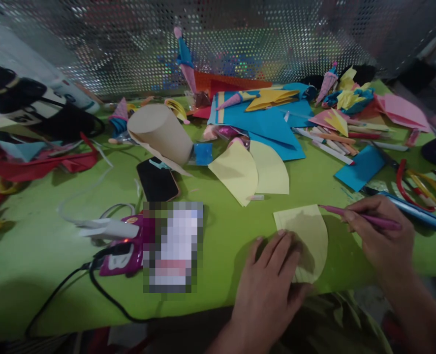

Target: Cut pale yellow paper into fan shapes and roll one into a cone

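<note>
My left hand [269, 280] lies with its fingers spread on a pale yellow fan-shaped paper [312, 236] near the table's front edge. My right hand [382, 236] is wrapped round a pink pen [380, 221]. The pen's tip is at the top right corner of that paper. Behind it, two more pale yellow fan-shaped papers [236, 172] overlap each other, with a small whitish stub [255, 197] just in front of them.
A power strip [118, 258] with cables and a blurred phone [175, 246] lie left of my hands. Further back are a dark phone [158, 181], a beige paper cone [162, 130], blue sheets [265, 125], several pens, scissors [420, 189] and a blue cutter [417, 211].
</note>
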Demonstrator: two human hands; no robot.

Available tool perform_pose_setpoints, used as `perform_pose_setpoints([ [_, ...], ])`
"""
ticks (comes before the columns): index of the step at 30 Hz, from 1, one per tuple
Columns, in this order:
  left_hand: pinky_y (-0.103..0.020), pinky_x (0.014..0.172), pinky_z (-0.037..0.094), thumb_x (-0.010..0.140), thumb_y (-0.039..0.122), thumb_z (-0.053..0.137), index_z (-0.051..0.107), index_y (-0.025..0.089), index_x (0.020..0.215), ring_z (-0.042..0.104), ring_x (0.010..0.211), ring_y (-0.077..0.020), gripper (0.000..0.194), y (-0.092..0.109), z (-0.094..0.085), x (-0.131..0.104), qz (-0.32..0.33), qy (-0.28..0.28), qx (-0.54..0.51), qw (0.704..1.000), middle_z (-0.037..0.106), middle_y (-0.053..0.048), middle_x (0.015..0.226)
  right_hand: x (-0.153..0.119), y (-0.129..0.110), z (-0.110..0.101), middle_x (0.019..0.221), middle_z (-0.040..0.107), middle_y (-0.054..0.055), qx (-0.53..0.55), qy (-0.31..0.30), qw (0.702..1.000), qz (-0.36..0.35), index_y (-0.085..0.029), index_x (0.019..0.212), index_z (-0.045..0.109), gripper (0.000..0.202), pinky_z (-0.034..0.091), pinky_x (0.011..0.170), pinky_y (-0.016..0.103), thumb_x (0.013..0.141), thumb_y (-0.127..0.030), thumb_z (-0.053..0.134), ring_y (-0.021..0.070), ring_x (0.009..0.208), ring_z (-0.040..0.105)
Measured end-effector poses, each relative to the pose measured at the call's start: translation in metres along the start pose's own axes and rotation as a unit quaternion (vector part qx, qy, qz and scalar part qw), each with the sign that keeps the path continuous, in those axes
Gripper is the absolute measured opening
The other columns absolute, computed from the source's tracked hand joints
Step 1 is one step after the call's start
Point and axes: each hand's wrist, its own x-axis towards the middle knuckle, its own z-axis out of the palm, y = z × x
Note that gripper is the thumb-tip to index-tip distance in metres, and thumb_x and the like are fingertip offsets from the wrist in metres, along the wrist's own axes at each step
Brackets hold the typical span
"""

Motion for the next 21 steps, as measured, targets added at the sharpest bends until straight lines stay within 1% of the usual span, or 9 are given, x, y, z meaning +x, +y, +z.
perform_pose_setpoints([
  [1,-0.056,0.121,0.032,0.102,0.053,0.048,0.050,0.025,0.147,0.039,0.150,-0.0271,0.053,0.000,0.000,0.000,-0.003,-0.001,-0.004,1.000,0.045,-0.004,0.162,-0.001,-0.002,0.001,0.070,0.063,-0.001,0.013,-0.027,1.000,-0.004,-0.026,0.084,0.066,0.012,0.042,0.056,0.033,0.086,-0.034,0.074,0.0181,0.062,0.058],
  [2,-0.056,0.122,0.031,0.102,0.053,0.048,0.049,0.025,0.148,0.038,0.150,-0.0265,0.054,0.001,0.000,0.000,-0.004,-0.001,-0.008,1.000,0.044,-0.004,0.162,-0.002,-0.005,0.003,0.071,0.065,0.000,0.025,-0.066,0.997,-0.007,-0.026,0.086,0.067,0.012,0.043,0.057,0.033,0.087,-0.035,0.074,0.0185,0.063,0.059],
  [5,-0.055,0.123,0.030,0.101,0.053,0.050,0.046,0.024,0.150,0.036,0.151,-0.0257,0.057,0.002,-0.001,-0.001,-0.004,0.001,-0.013,1.000,0.044,-0.005,0.162,-0.003,-0.010,0.009,0.073,0.068,0.000,0.054,-0.202,0.978,-0.005,-0.026,0.090,0.068,0.014,0.048,0.057,0.030,0.088,-0.039,0.074,0.0181,0.063,0.063],
  [6,-0.054,0.123,0.029,0.101,0.053,0.050,0.046,0.023,0.150,0.036,0.151,-0.0255,0.057,0.002,-0.002,-0.001,-0.003,0.003,-0.014,1.000,0.045,-0.005,0.161,-0.002,-0.012,0.011,0.073,0.068,0.000,0.059,-0.234,0.970,-0.005,-0.026,0.089,0.069,0.015,0.048,0.055,0.029,0.088,-0.040,0.074,0.0175,0.063,0.063],
  [8,-0.054,0.124,0.029,0.101,0.054,0.050,0.049,0.023,0.148,0.037,0.151,-0.0252,0.056,0.002,-0.003,0.000,-0.001,0.003,-0.015,1.000,0.048,-0.005,0.159,0.000,-0.014,0.016,0.074,0.068,-0.001,0.057,-0.271,0.961,-0.002,-0.026,0.089,0.069,0.017,0.049,0.054,0.027,0.088,-0.042,0.074,0.0165,0.062,0.063],
  [13,-0.053,0.123,0.031,0.101,0.056,0.050,0.054,0.023,0.142,0.041,0.149,-0.0256,0.053,0.001,-0.003,0.000,-0.001,0.012,-0.019,1.000,0.053,-0.006,0.155,0.002,-0.015,0.025,0.077,0.071,-0.001,0.050,-0.314,0.948,0.010,-0.028,0.090,0.070,0.017,0.053,0.056,0.025,0.089,-0.044,0.072,0.0164,0.064,0.065],
  [17,-0.053,0.124,0.029,0.102,0.054,0.048,0.056,0.022,0.140,0.041,0.149,-0.0254,0.050,0.001,-0.003,0.000,-0.002,0.010,-0.024,1.000,0.053,-0.007,0.154,0.002,-0.015,0.027,0.084,0.075,0.001,0.039,-0.313,0.949,0.010,-0.027,0.092,0.071,0.019,0.056,0.062,0.027,0.088,-0.046,0.072,0.0192,0.074,0.070],
  [21,-0.053,0.125,0.027,0.102,0.054,0.047,0.053,0.022,0.143,0.038,0.150,-0.0246,0.052,0.001,-0.003,-0.001,-0.003,0.007,-0.030,1.000,0.053,-0.006,0.154,0.002,-0.014,0.027,0.083,0.075,0.002,0.035,-0.319,0.947,0.028,-0.026,0.093,0.070,0.023,0.056,0.062,0.027,0.087,-0.048,0.073,0.0192,0.072,0.070],
])
